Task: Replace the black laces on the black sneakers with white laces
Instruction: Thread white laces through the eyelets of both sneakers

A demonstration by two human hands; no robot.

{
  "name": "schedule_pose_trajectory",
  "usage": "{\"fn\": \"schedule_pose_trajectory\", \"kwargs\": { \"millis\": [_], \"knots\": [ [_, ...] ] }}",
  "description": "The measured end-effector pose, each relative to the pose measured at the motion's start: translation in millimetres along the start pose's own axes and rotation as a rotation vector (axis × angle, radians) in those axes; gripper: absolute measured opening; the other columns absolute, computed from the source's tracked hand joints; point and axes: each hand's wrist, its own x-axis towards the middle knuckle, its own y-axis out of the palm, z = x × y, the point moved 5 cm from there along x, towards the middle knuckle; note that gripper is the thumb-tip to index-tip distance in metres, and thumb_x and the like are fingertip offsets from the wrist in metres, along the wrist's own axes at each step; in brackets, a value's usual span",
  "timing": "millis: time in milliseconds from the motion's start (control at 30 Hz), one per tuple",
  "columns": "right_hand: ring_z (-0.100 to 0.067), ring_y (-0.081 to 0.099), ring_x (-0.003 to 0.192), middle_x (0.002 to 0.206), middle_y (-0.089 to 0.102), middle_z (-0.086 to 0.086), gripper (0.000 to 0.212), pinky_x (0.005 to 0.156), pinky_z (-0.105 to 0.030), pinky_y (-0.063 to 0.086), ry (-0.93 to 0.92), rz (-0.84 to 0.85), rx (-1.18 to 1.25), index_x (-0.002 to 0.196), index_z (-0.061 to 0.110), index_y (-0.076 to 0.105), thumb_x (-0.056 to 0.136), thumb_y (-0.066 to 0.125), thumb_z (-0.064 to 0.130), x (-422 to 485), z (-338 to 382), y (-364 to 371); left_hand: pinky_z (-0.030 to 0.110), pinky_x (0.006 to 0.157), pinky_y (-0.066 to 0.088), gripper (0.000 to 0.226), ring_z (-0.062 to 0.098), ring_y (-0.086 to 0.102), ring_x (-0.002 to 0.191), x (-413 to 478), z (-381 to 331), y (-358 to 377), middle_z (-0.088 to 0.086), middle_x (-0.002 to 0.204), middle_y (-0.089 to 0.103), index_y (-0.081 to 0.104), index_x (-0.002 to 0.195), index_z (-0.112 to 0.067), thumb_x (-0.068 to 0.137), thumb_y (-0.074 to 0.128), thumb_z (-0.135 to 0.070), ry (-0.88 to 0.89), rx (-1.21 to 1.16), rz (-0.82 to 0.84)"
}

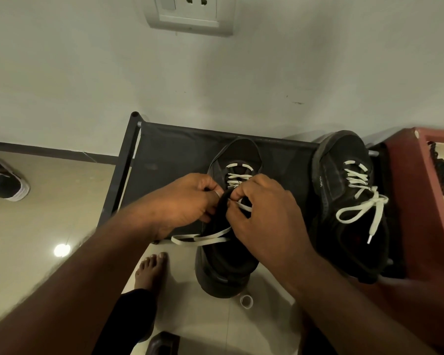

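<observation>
Left hand (187,201), right hand (264,219): fingers curled, pinching flat white lace (203,238) over centre black fabric sneaker (228,262) on dark fabric shelf (169,149). Second black sneaker (344,147) right, bow-tied white lace (356,208).

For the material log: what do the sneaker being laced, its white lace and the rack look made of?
Sneaker: matte black fabric upper, likely mesh; no shine. White lace: flat woven textile, lying ribbon-like. Rack: dark cloth shelf on a tubular frame, possibly metal.

A home's shoe corner: a black fabric-shelved metal shoe rack (169,155) stands against a plain pale wall (87,73) with a white socket plate (190,14). A bare foot (151,270) rests on glossy beige floor tiles (36,213).
</observation>
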Motion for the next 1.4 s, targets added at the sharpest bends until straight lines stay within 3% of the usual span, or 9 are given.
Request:
{"fn": "schedule_pose_trajectory", "kwargs": {
  "millis": [133,267,533,733,800,933,1067,1233,1400],
  "knots": [
    [-0.009,0.050,0.090,0.096,0.058,0.009,0.008,0.080,-0.031,0.036,-0.019,-0.004,-0.046,0.091,0.025,0.067,0.091,0.062,0.032,-1.0,1.9,1.3,0.028,0.075,0.055,0.015,0.018,0.064,0.085,1.7,0.2,-4.5,0.009,0.094,0.064,0.060,0.097,-0.011,0.103,0.046,-0.015,-0.052,-0.113,-0.089],
    [-0.010,0.051,0.085,0.090,0.058,0.009,0.006,0.077,-0.029,0.035,-0.020,-0.034,-0.073,0.086,0.025,0.066,0.089,0.065,0.030,-1.8,2.1,3.5,0.029,0.076,0.054,0.016,0.019,0.061,0.082,3.8,0.1,-6.7,0.009,0.087,0.059,0.057,0.094,-0.009,0.103,0.045,-0.013,-0.071,-0.302,-0.165],
    [-0.009,0.054,0.089,0.096,0.060,0.009,0.008,0.080,-0.030,0.038,-0.031,-0.010,-0.044,0.092,0.025,0.067,0.093,0.062,0.031,-3.2,0.7,4.2,0.030,0.068,0.062,0.016,0.020,0.073,0.072,0.8,-6.3,-10.0,0.011,0.077,0.071,0.053,0.094,-0.007,0.105,0.042,-0.013,-0.042,-0.707,-0.204],
    [-0.008,0.051,0.088,0.096,0.056,0.010,0.010,0.080,-0.028,0.032,-0.034,0.023,-0.032,0.095,0.026,0.066,0.095,0.059,0.033,-3.7,0.8,3.5,0.029,0.069,0.058,0.017,0.010,0.050,0.056,5.8,-13.7,-13.5,-0.001,0.059,0.049,0.054,0.090,-0.011,0.102,0.043,-0.006,0.050,-0.760,-0.125],
    [-0.008,0.051,0.088,0.096,0.056,0.011,0.010,0.081,-0.028,0.033,-0.035,0.026,-0.025,0.096,0.027,0.066,0.095,0.059,0.034,-3.5,1.1,3.4,0.026,0.066,0.057,0.017,0.009,0.048,0.054,5.3,-13.4,-16.5,-0.001,0.059,0.050,0.057,0.092,-0.011,0.101,0.044,-0.006,0.073,-0.634,-0.141],
    [-0.008,0.050,0.084,0.092,0.055,0.011,0.007,0.078,-0.029,0.036,-0.037,0.010,-0.017,0.092,0.027,0.065,0.093,0.060,0.032,-3.6,0.6,3.5,0.019,0.069,0.057,0.013,0.008,0.064,0.068,4.3,-13.2,-11.9,0.004,0.075,0.067,0.068,0.095,-0.014,0.098,0.055,-0.016,0.150,-0.008,-0.169],
    [-0.008,0.049,0.084,0.093,0.054,0.010,0.008,0.077,-0.029,0.036,-0.037,0.019,-0.019,0.094,0.026,0.066,0.094,0.059,0.031,-3.7,-0.3,5.1,0.024,0.080,0.059,0.012,0.011,0.072,0.087,2.5,-10.7,-11.4,0.003,0.088,0.076,0.075,0.094,-0.013,0.093,0.063,-0.014,0.140,-0.051,-0.139],
    [-0.010,0.053,0.082,0.092,0.058,0.008,0.006,0.074,-0.029,0.038,-0.056,-0.020,-0.015,0.091,0.024,0.067,0.092,0.063,0.029,-4.2,-1.4,7.2,0.023,0.076,0.059,0.017,0.015,0.072,0.092,0.1,-5.5,-9.1,0.005,0.094,0.076,0.076,0.100,-0.009,0.092,0.062,-0.014,0.073,-0.167,-0.063],
    [-0.012,0.054,0.079,0.090,0.059,0.006,0.004,0.070,-0.031,0.045,-0.062,-0.053,-0.013,0.090,0.023,0.067,0.090,0.066,0.026,-3.6,-3.7,9.8,0.020,0.076,0.057,0.021,0.009,0.070,0.090,-3.1,-3.3,-10.8,-0.002,0.095,0.075,0.076,0.100,-0.018,0.099,0.055,-0.018,0.082,0.027,0.008]
  ]
}}
